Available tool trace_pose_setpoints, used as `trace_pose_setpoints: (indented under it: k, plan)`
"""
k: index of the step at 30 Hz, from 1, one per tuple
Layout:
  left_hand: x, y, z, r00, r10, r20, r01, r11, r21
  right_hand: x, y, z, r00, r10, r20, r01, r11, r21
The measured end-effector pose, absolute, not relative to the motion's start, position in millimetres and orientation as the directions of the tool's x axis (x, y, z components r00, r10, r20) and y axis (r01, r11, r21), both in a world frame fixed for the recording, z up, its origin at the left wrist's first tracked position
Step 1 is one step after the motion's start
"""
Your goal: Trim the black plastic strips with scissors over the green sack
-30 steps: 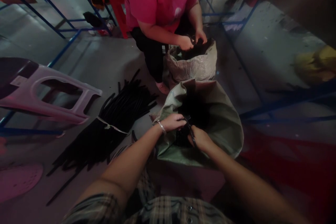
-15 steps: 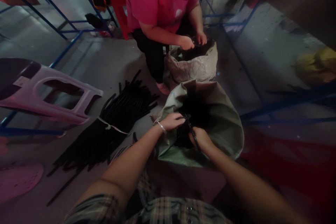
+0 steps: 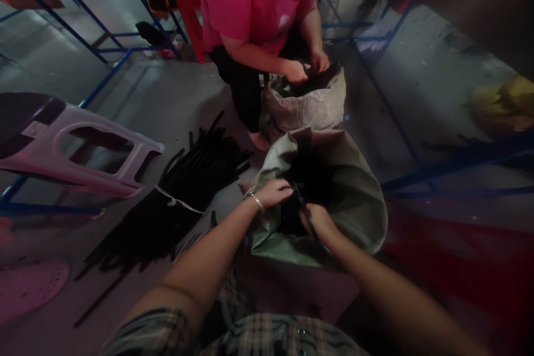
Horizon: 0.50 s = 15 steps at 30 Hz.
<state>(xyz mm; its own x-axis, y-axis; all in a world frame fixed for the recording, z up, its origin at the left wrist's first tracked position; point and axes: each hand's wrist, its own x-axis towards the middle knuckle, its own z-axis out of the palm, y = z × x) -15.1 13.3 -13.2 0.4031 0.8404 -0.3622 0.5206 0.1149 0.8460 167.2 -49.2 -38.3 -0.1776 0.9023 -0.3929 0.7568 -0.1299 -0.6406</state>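
The right hand [image 3: 320,221] has its fingers wrapped around the handles of what look like dark scissors [image 3: 307,212], with the blades reaching toward the left fingertips. The left hand [image 3: 274,193] has thumb and fingers pinched together on a small dark piece [image 3: 287,187], hard to make out, just beside the blades. Under the fingers gapes a green bag [image 3: 362,192]. The step in hand seems to be snipping; the next cut calls for a firm pinch and fingertips clear of the edges. Left of the fingers, well apart, lies a tied black bundle [image 3: 161,217].
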Motion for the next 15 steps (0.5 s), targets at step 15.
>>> trace_pose_setpoints:
  k: [15]
  plan:
    - [-14.1,12.5,-8.6,0.357,0.82,-0.448,0.402,0.298,0.866,174.6,-45.8,-37.1,-0.275,0.885,-0.375,0.821,0.014,-0.57]
